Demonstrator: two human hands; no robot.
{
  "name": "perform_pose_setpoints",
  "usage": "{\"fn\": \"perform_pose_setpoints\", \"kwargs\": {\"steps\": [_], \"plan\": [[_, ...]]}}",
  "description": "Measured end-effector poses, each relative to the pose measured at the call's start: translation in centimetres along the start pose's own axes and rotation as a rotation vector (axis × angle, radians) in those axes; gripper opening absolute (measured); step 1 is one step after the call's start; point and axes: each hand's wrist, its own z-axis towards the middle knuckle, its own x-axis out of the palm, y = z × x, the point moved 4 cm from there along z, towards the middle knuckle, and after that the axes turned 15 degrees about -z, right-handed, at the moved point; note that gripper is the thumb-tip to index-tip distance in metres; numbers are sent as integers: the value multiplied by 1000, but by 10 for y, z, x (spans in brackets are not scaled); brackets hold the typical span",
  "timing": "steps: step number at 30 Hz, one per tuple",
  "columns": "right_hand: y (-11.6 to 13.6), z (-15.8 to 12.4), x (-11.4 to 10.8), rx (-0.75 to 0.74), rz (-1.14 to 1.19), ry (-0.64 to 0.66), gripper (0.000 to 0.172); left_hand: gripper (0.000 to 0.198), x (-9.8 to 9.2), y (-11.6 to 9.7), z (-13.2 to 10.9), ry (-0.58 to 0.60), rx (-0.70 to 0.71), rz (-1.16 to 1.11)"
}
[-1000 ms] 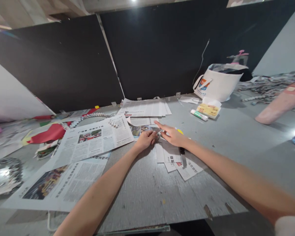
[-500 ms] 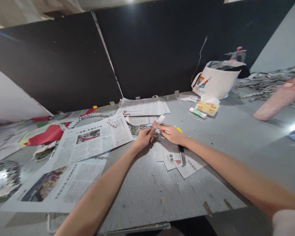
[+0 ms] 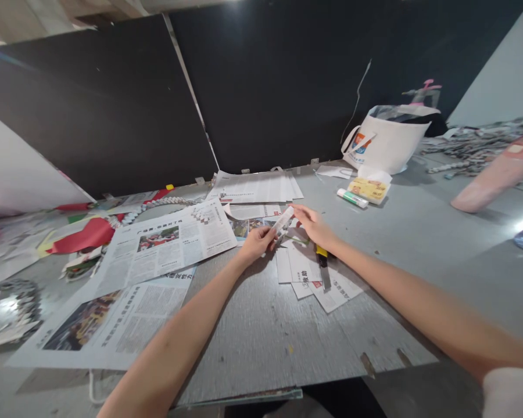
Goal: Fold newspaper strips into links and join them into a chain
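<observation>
A narrow folded newspaper strip slants up and to the right between my two hands, over the middle of the table. My left hand pinches its lower end between thumb and fingers. At the upper end, the fingertips of my right hand close on the strip; the exact grip is small in view. Below my right hand lies a yellow and black utility knife, partly covered by that hand. It rests on several cut newspaper pieces.
Newspaper sheets spread to the left, beside red paper and a woven paper chain. More sheets lie behind. A glue stick, tissue pack, white bag and pink bottle stand or lie right.
My right hand has shifted slightly up and to the right, uncovering the knife's yellow part. The strip, which stuck out beyond my right fingers, now spans between both hands.
</observation>
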Motion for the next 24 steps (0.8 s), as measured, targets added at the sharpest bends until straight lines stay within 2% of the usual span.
{"fn": "perform_pose_setpoints", "kwargs": {"steps": [6, 11, 15, 20, 24], "plan": [[3, 0, -2, 35, 109, -37, 42, 54, 2, 0, -1, 12, -7, -42], [0, 1, -2, 33, 180, -32, 41, 49, -2, -5, 0, -93, 45, -205], [3, 0, -3, 41, 246, 4, 37, 59, -12, -6, 0, -216, 55, -359], [5, -1, -4, 61, 306, 67, 29, 60, -16, -8, -1, -244, 16, -440], [-1, 2, -2, 78, 349, 74, 26, 47, -15, -9, -1, -250, 25, -445]]}}
